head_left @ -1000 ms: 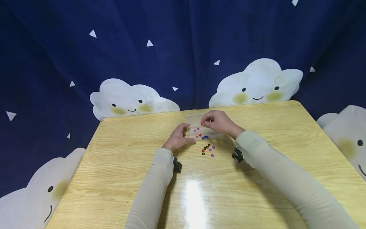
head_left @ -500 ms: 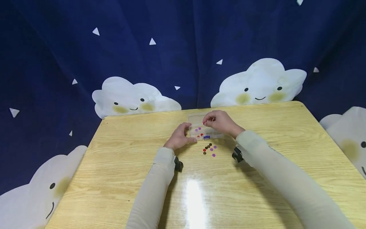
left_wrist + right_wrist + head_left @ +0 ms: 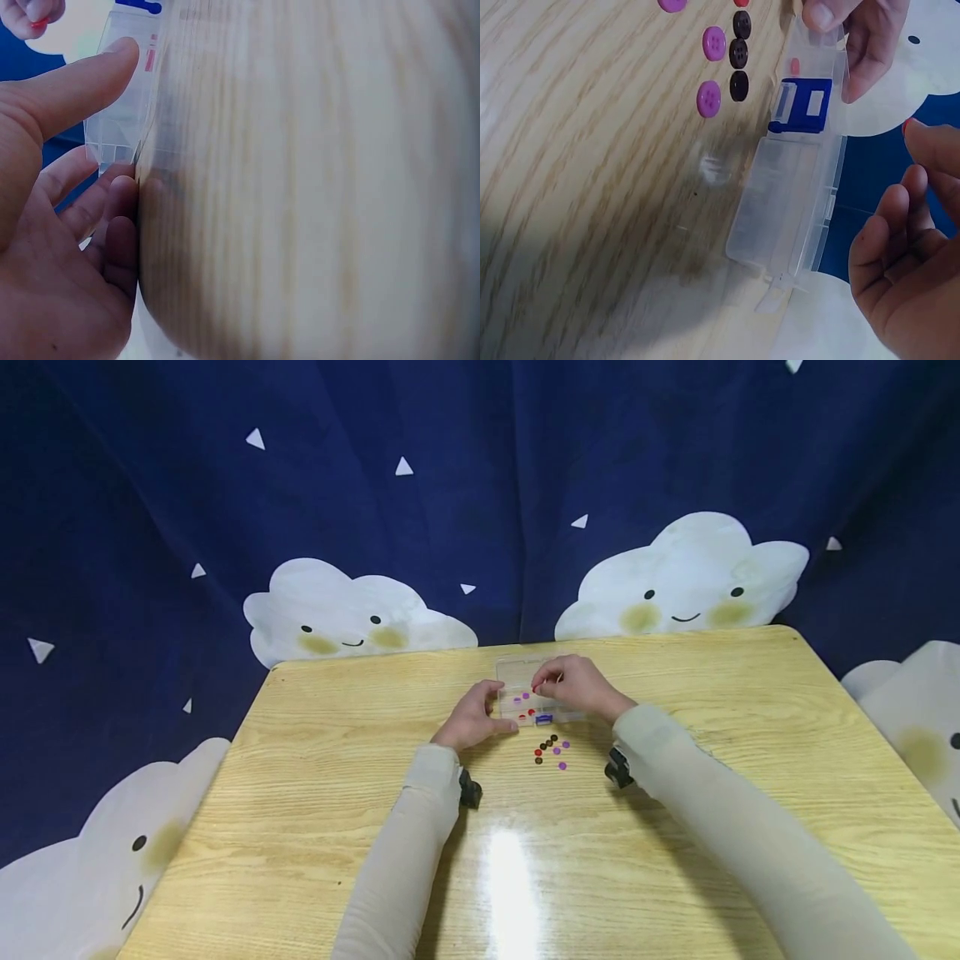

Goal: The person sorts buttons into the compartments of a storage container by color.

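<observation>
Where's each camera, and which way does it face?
Head: head-worn, facing forward and down at the table; sleeves, left hand, right hand show.
Left wrist: wrist-worn, facing left hand and clear box; right hand shows.
Right wrist: wrist-worn, facing right hand, box, buttons; left hand shows.
Both wrist views share the blue latch.

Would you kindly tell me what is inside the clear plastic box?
In the head view, purple buttons and red buttons show in the left part of the clear plastic box. The right hand covers some of its right side, so anything directly beneath is hidden there.
</observation>
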